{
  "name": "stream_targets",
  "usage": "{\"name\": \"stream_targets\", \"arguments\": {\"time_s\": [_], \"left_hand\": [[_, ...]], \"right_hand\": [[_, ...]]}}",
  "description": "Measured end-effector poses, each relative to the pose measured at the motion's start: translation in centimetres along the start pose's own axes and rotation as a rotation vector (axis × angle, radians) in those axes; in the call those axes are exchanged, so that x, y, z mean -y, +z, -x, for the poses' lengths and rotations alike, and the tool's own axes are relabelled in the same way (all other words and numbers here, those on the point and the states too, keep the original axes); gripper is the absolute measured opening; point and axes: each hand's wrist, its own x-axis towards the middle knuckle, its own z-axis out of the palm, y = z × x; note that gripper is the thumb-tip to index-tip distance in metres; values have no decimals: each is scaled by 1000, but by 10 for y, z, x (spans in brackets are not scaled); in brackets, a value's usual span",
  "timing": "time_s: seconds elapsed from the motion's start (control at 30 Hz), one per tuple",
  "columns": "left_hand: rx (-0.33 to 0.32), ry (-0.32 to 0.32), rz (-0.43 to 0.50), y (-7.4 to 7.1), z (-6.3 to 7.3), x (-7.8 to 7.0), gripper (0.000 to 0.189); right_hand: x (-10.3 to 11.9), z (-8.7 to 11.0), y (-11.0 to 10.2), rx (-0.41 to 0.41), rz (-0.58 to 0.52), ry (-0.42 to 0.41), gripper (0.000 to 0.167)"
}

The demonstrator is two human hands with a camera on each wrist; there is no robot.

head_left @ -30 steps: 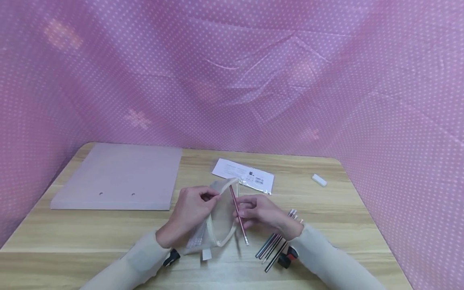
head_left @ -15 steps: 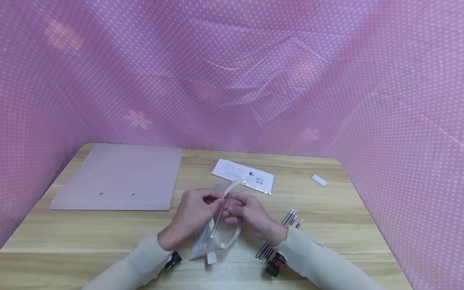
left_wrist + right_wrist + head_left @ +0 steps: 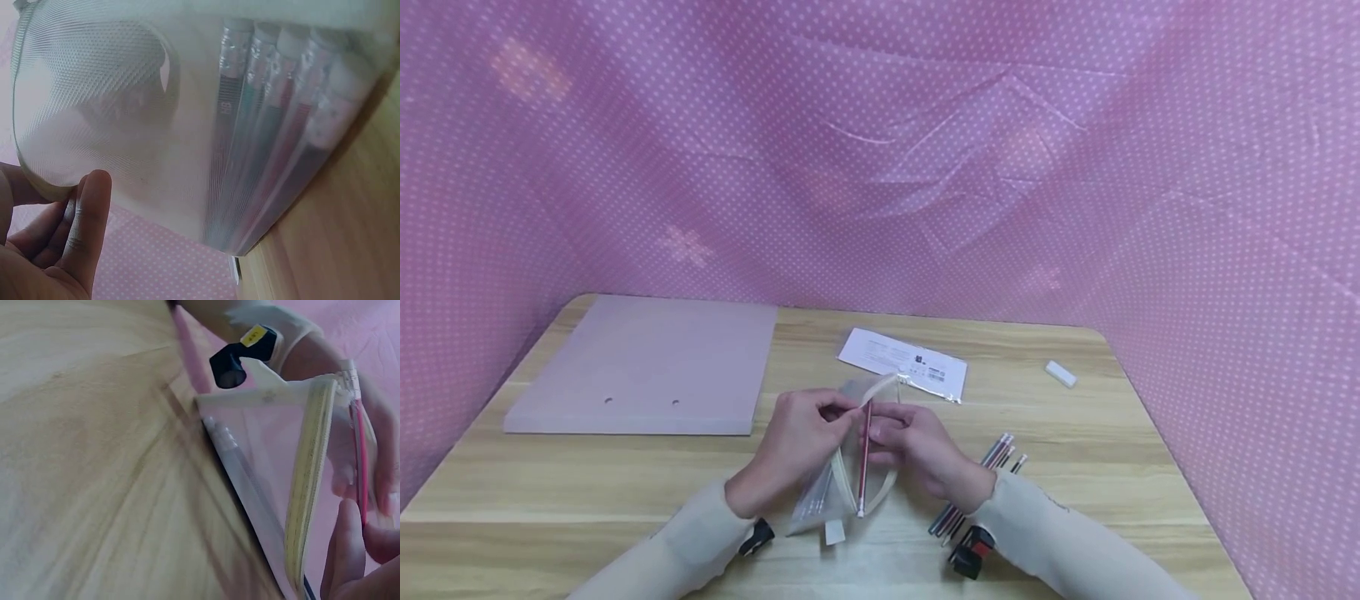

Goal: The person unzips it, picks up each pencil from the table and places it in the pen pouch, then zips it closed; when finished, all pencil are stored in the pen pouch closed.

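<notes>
A see-through mesh pencil pouch (image 3: 816, 502) with a cream zipper (image 3: 307, 475) gapes in the middle of the table. My left hand (image 3: 801, 435) pinches the rim of its mouth between thumb and fingers. At the opening, my right hand (image 3: 923, 448) holds a red pencil (image 3: 864, 462), its white eraser end pointing toward me. The pencil's other end is hidden by the fingers. Through the mesh, the left wrist view shows several pencils (image 3: 270, 119) lying side by side inside, eraser ends together.
Loose pencils (image 3: 1000, 451) lie partly under my right wrist. Behind the pouch is a flat white printed packet (image 3: 891, 357). A white eraser (image 3: 1061, 373) lies at the right, and a large pale folder (image 3: 662, 362) covers the back left. Pink dotted cloth (image 3: 880, 167) surrounds the table.
My right hand has moved left with the red pencil, bringing it over the pouch mouth. The pencil's eraser end swung left, then partly back. My left hand shifted slightly, keeping hold of the rim.
</notes>
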Motion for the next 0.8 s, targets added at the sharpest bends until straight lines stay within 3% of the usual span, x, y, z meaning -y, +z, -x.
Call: {"name": "stream_targets", "arguments": {"time_s": [0.3, 0.53, 0.7, 0.8], "left_hand": [[38, 14, 33, 3, 4, -2, 5], [22, 31, 23, 1, 2, 0, 7], [22, 5, 35, 2, 1, 0, 8], [19, -1, 24, 2, 0, 1, 9]], "right_hand": [[-4, -5, 10, -92, 121, -17, 38], [-6, -11, 21, -199, 164, -55, 32], [-12, -15, 31, -191, 172, -69, 25], [-15, -14, 34, -176, 164, -68, 32]]}}
